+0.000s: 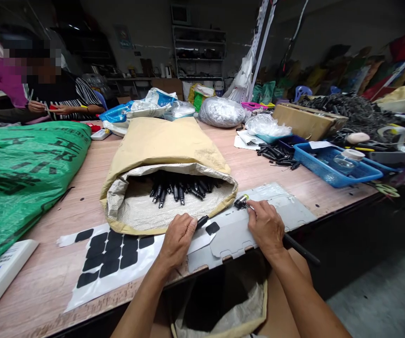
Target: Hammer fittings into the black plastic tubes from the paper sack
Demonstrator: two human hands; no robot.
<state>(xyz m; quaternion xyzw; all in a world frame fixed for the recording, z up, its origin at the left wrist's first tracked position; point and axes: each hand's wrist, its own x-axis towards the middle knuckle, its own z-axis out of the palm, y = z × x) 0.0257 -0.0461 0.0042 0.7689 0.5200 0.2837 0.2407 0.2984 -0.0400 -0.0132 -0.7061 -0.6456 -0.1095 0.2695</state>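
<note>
My left hand (179,237) is closed round a short black tubular part (201,221) in front of the paper sack. My right hand (266,224) pinches a thin metal piece with a black and green end (242,202) over the grey board (276,202). A black rod (303,251) sticks out beneath my right hand. The open paper sack (167,141) lies on its side with several black pen-like parts (176,193) at its mouth. White sheets with black rounded squares (129,260) lie left of my left hand.
A green sack (29,173) and a white box (3,277) stand at left. Blue trays (332,169), loose black parts (275,152) and a cardboard box (304,119) are at right. Another open sack (262,305) sits below the table edge. Two people work at back left.
</note>
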